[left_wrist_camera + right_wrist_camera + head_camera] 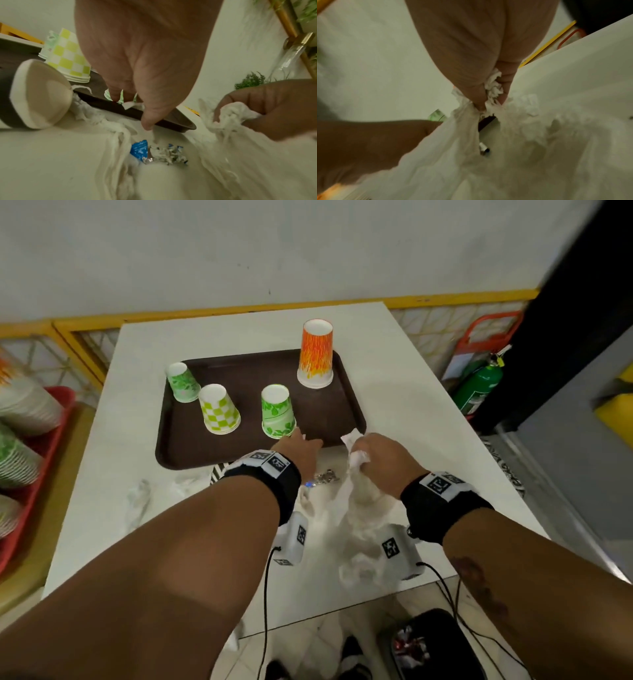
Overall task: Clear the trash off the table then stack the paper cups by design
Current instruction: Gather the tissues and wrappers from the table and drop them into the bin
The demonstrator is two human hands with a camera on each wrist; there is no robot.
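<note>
The right hand (378, 451) is clenching a white plastic bag (356, 508) near the counter's (428, 419) front edge. The left hand (301, 450) is pinching the bag's other side beside the tray (178, 455) holding upturned paper cups (221, 414).

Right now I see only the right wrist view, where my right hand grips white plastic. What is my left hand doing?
Observer: Your left hand reaches to the near rim of the brown tray, beside a green leaf cup. I cannot tell whether it pinches anything.
Operator: Is there trash on the table?
Observer: Yes, a crumpled blue wrapper lies among the folds of the white bag.
Operator: Is any cup off the tray?
Observer: One dark cup lies on its side beside the tray's near rim.
</note>
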